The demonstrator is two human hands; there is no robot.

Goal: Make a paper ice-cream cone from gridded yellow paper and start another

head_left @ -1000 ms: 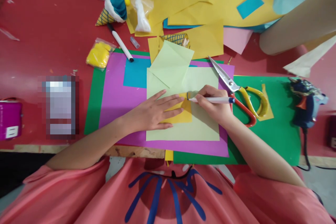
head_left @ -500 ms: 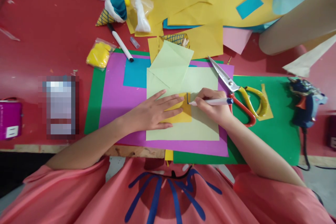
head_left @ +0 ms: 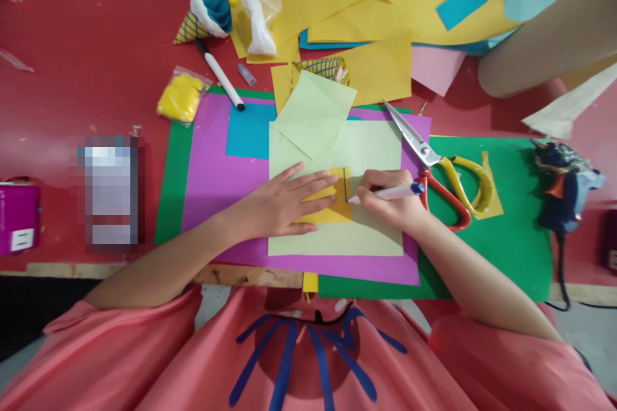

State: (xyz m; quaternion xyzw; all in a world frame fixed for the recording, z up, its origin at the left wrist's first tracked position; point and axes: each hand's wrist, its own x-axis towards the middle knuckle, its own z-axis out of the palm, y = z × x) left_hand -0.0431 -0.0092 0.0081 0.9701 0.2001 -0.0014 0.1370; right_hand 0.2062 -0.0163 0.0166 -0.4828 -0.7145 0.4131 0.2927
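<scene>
My left hand (head_left: 284, 202) lies flat with its fingers spread, pressing on a small yellow piece of paper (head_left: 332, 213). Part of that piece is hidden under the fingers. In my right hand (head_left: 393, 201) is a white marker pen (head_left: 398, 192) with a blue end, held in a writing grip. Its tip touches the yellow piece near the right edge, at the lower end of a dark line running down the paper. Beneath the yellow piece is a pale green sheet (head_left: 376, 241), resting on a purple sheet (head_left: 216, 186). A folded pale green piece (head_left: 315, 112) lies just beyond my hands.
Open scissors (head_left: 424, 153) lie right of my right hand, on the green sheet (head_left: 515, 257) with a blue glue gun (head_left: 562, 199). Beyond are a white pen (head_left: 224, 80), a yellow clay packet (head_left: 180, 97), paper cones (head_left: 193, 27) and a large roll (head_left: 544, 38).
My right hand has drawn the marker pen a little toward me, and the dark line on the yellow piece has grown longer. My left hand stays in place.
</scene>
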